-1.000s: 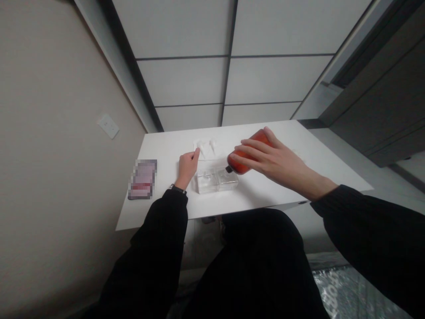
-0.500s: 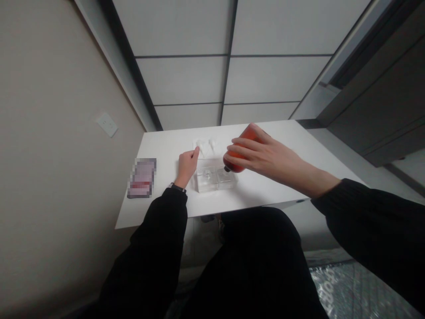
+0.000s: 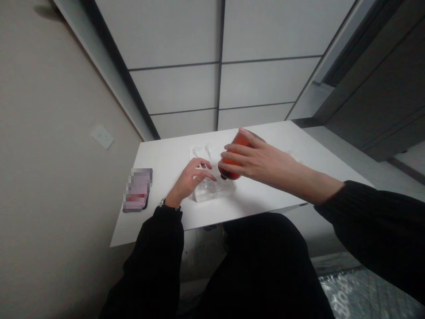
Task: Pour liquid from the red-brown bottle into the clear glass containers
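My right hand point(image 3: 249, 159) is wrapped round a red-orange bottle point(image 3: 235, 165), tilted so its dark tip points down over the right part of a clear divided box point(image 3: 212, 193). My left hand point(image 3: 192, 177) hovers over the left part of that box, fingers apart and curved, with nothing visible in them. Whether its fingertips touch the box I cannot tell. Behind the box, small white pieces point(image 3: 208, 150) that look like cotton lie on a pale sheet.
Everything stands on a white table point(image 3: 159, 164). A phone-like flat object point(image 3: 137, 190), blurred out, lies at its left side. The wall with a socket point(image 3: 102, 137) borders the left, and panelled doors point(image 3: 186, 88) rise behind.
My left hand has opened from a closed pose beside the box and moved right over it. My right hand keeps the bottle tilted above the box. The view has shifted slightly.
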`<state>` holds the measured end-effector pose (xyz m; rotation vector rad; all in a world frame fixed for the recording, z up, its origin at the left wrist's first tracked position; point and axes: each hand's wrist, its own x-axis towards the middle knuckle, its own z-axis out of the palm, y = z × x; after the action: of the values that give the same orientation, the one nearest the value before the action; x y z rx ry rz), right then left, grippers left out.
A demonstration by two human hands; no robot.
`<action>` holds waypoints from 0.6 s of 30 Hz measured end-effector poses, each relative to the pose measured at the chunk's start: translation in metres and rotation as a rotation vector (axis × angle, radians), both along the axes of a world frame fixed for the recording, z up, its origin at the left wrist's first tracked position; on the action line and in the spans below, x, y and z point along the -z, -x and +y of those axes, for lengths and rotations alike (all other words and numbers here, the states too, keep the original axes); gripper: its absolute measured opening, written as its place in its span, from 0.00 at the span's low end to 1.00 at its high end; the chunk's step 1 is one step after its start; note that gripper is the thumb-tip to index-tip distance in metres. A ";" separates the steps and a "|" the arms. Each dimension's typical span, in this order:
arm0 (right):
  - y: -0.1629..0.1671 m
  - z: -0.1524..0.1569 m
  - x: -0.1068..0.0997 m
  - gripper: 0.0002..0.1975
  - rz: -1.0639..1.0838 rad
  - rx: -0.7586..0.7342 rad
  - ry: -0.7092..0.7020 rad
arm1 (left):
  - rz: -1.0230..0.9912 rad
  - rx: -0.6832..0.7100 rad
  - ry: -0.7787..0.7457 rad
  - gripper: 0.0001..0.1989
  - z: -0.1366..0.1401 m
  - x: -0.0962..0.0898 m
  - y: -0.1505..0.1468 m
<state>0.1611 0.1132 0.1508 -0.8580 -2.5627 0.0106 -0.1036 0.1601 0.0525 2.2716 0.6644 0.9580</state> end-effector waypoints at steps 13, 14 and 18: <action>-0.019 -0.009 0.016 0.28 -0.306 0.161 -0.307 | 0.066 0.047 0.006 0.37 -0.003 -0.002 0.000; -0.021 -0.010 0.019 0.28 -0.318 0.173 -0.324 | 0.068 0.049 0.013 0.37 -0.003 -0.002 0.000; -0.031 -0.018 0.038 0.30 -0.190 0.276 -0.262 | 0.046 0.044 0.042 0.38 -0.003 -0.002 0.000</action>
<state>0.1923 0.0950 0.1130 -1.1432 -2.5143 -0.5002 -0.1037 0.1572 0.0541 2.2677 0.6459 0.8660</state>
